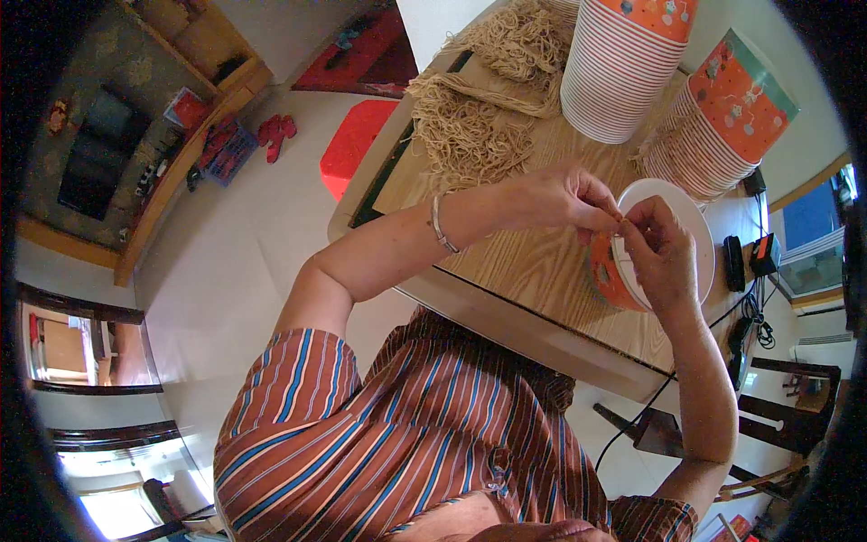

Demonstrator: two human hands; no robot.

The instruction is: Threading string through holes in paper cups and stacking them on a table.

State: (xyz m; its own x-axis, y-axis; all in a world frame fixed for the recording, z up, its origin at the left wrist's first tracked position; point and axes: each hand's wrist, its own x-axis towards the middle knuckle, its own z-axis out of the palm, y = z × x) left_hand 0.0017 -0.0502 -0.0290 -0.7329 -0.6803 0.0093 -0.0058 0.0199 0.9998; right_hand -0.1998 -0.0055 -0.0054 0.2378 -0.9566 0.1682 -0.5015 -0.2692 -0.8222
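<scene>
Both hands meet at the rim of an orange paper cup (pixel 623 271) lying on its side on the wooden worktop (pixel 533 262) — the left hand (pixel 564 197) with its grip pinched together on something too small to make out, the right hand (pixel 664 257) clasped around the cup's white mouth. A slip of either grip could likely crush the thin rim or drop the piece. Behind stand two tall stacks of orange patterned cups (pixel 632 63), beside heaps of tan string loops (pixel 479 117); dark chargers (pixel 750 257) lie right.
</scene>
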